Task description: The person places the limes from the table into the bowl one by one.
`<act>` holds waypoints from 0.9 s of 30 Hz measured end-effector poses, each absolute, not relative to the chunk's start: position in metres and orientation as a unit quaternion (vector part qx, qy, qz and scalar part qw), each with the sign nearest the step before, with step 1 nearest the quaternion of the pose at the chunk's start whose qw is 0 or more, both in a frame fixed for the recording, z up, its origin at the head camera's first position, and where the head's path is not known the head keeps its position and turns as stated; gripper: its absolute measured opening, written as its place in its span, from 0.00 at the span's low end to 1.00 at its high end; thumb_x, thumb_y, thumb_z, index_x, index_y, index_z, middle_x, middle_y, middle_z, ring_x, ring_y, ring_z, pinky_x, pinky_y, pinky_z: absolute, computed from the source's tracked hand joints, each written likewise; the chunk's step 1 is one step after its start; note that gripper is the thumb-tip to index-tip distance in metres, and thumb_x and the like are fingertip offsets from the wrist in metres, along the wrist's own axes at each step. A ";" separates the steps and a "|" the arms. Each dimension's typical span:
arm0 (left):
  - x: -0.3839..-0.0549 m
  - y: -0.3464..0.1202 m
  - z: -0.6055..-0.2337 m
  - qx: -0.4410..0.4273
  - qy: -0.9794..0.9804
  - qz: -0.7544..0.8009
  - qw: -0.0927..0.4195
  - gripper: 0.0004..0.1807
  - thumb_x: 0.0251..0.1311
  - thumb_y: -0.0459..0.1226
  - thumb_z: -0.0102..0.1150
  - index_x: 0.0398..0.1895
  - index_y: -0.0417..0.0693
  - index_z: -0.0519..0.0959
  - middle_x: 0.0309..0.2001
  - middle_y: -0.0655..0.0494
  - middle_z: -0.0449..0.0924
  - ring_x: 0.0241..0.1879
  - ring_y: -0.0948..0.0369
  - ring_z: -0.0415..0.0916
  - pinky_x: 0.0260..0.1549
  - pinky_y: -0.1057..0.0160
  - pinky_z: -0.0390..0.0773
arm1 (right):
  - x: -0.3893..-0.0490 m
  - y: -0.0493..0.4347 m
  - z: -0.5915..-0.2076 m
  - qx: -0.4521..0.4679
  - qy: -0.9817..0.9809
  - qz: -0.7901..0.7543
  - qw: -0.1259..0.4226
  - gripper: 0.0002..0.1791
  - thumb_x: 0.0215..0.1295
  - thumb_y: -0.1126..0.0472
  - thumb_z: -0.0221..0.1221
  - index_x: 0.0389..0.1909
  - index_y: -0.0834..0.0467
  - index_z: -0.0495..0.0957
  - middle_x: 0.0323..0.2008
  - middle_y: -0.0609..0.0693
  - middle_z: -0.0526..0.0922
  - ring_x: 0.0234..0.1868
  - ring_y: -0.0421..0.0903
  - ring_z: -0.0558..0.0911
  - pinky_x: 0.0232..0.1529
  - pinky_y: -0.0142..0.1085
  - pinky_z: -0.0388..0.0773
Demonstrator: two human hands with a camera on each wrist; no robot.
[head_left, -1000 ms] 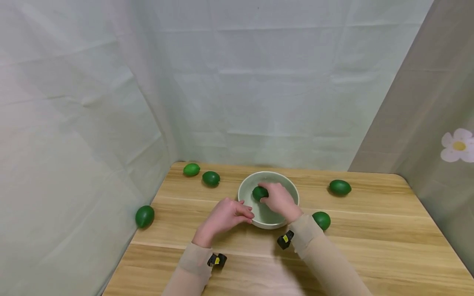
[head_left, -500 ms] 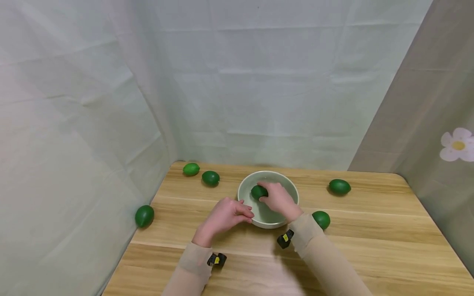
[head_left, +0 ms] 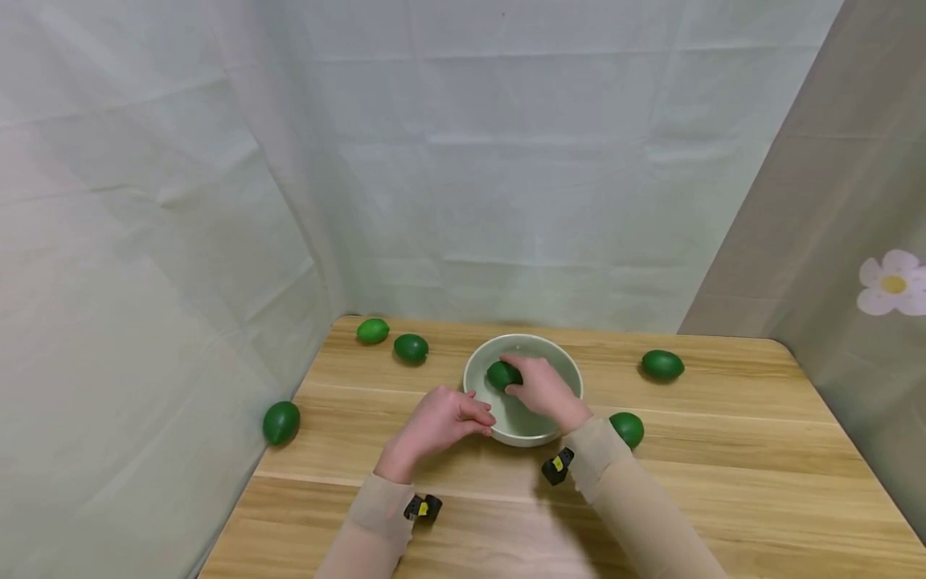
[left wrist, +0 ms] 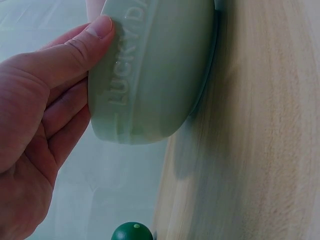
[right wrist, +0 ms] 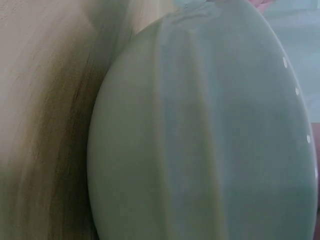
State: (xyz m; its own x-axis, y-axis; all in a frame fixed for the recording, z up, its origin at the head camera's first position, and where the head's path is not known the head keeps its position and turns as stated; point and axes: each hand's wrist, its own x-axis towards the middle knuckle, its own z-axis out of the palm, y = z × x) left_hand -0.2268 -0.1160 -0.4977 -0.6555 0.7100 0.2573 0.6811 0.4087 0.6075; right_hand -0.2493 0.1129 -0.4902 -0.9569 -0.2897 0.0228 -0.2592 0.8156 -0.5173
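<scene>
A pale green bowl [head_left: 522,441] stands on the wooden table. My left hand [head_left: 441,420] pinches its near-left rim; in the left wrist view the thumb of that hand [left wrist: 60,65] presses the outer wall beside raised lettering. My right hand [head_left: 542,390] reaches over the rim into the bowl. Between thumb and fingers it holds a dark green lime [head_left: 501,376] low inside the bowl; whether the lime touches the bottom I cannot tell. In the right wrist view the bowl's outer wall [right wrist: 200,130] fills most of the picture and hides the lime.
At the back left lie a bright green lime [head_left: 372,330] and a dark green lime [head_left: 411,349]. Another dark one [head_left: 281,423] sits at the left edge. To the right are two more, one at the back [head_left: 662,365] and one beside my right wrist [head_left: 627,430]. Cloth walls [head_left: 506,201] surround the table.
The lime in my right hand has shifted slightly left inside the bowl, and more of it shows. My left hand stays at the rim.
</scene>
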 end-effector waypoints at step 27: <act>-0.227 -0.116 -0.498 0.415 0.840 0.349 0.016 0.05 0.61 0.37 0.78 0.40 0.51 0.95 0.40 0.64 0.92 0.51 0.69 0.87 0.66 0.59 0.79 | -0.248 0.111 -0.491 -0.178 0.946 -0.271 0.023 0.36 0.67 0.68 0.73 0.74 0.62 0.73 0.65 0.60 0.82 0.63 0.58 0.82 0.66 0.53 0.80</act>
State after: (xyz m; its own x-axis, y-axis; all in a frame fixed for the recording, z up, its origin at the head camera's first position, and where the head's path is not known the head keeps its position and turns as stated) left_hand -0.2268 -0.1162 -0.4976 -0.6552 0.7083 0.2628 0.6858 0.4117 0.6002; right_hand -0.2480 0.1108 -0.4910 -0.9359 -0.3483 0.0527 -0.3232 0.7896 -0.5215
